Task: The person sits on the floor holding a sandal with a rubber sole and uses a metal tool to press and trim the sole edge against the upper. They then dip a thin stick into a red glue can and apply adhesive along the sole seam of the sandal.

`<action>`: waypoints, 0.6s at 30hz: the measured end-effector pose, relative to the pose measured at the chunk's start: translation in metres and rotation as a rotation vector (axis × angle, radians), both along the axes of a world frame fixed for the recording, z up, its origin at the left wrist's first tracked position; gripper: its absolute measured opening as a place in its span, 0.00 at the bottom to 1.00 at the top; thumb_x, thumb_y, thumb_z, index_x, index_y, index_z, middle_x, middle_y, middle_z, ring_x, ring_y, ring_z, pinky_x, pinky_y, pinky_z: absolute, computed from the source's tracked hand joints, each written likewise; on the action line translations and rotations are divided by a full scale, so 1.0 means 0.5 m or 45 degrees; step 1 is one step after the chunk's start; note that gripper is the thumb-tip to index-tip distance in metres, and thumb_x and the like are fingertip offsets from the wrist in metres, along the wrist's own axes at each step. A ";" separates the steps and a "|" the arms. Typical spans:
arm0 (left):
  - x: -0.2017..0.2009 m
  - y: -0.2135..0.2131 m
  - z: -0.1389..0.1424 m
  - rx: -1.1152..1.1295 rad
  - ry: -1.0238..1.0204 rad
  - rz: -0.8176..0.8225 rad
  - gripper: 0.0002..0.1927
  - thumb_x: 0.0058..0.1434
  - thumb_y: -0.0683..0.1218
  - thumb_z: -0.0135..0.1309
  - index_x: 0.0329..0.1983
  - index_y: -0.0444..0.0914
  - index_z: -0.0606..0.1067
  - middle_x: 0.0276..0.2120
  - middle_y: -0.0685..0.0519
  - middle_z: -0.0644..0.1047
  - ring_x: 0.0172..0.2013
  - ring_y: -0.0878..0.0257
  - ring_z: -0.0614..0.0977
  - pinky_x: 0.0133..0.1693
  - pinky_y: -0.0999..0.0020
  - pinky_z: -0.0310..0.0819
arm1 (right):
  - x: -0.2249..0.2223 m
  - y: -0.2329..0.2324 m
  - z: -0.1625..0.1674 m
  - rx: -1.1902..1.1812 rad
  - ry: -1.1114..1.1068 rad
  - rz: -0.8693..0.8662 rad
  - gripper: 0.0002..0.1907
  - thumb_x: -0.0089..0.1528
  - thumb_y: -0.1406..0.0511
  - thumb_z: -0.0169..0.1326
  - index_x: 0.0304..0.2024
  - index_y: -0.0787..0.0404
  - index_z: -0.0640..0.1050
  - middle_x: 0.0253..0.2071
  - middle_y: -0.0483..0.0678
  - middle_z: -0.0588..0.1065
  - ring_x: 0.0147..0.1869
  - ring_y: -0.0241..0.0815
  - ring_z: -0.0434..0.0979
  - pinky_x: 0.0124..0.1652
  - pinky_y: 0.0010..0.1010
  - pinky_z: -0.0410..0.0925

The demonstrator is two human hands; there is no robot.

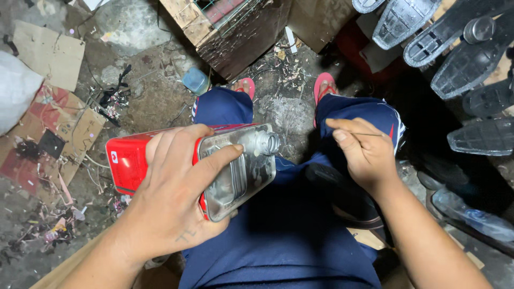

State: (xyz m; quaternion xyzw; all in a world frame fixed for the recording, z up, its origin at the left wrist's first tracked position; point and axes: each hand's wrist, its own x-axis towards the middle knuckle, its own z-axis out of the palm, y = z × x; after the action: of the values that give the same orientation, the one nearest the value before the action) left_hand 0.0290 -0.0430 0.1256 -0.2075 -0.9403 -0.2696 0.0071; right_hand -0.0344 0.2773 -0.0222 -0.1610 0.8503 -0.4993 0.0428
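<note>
Overhead, head view: left hand [176,198], forearm entering from the lower left, wrist bent inward, fingers wrapped over the top of a red rectangular metal can [160,163] and thumb pressed along its silvery end face, clamped firmly on it. Can lies tipped on its side above the left thigh, its uncapped threaded spout [267,143] pointing right toward the gap between the knees. Right hand [364,155], forearm rising from the lower right, curled loosely with thumb and forefinger pinched on a thin stick [364,133] that runs level toward the right; hand rests over the right knee, apart from the can. Beneath the right wrist, a dark shoe sole [342,195] lies across the lap. Legs in navy shorts [284,235], feet in pink sandals [324,85] on a littered concrete floor [155,96]. Several more black shoe soles [466,64] ranged along the upper right. Small blue cup [195,80] near the left foot, beside a wooden crate [235,32]. Flattened cardboard [51,51] at left.
</note>
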 end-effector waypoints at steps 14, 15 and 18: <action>-0.015 0.013 -0.003 -0.055 -0.077 -0.017 0.45 0.37 0.56 0.67 0.62 0.39 0.70 0.56 0.35 0.66 0.57 0.38 0.67 0.60 0.43 0.54 | 0.009 0.032 0.097 0.050 0.326 0.007 0.08 0.68 0.72 0.50 0.48 0.60 0.78 0.44 0.52 0.76 0.48 0.45 0.77 0.49 0.29 0.70; -0.016 0.013 -0.003 -0.056 -0.083 -0.012 0.45 0.37 0.56 0.67 0.61 0.40 0.70 0.56 0.35 0.67 0.57 0.38 0.68 0.60 0.44 0.55 | 0.013 0.040 0.103 0.082 0.312 -0.002 0.08 0.67 0.72 0.50 0.48 0.60 0.77 0.45 0.53 0.75 0.48 0.45 0.77 0.49 0.29 0.70; -0.019 0.013 -0.001 -0.061 -0.096 0.003 0.45 0.36 0.56 0.67 0.61 0.40 0.71 0.55 0.36 0.67 0.57 0.38 0.68 0.60 0.44 0.55 | 0.034 0.070 0.112 0.228 0.058 -0.016 0.13 0.64 0.69 0.51 0.51 0.63 0.78 0.47 0.54 0.76 0.46 0.44 0.77 0.45 0.31 0.71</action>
State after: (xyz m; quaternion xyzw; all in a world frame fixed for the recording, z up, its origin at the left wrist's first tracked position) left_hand 0.0196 -0.0363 0.1250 -0.1962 -0.9464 -0.2545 -0.0331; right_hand -0.0173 0.3122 0.0338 -0.1627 0.8933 -0.4175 0.0345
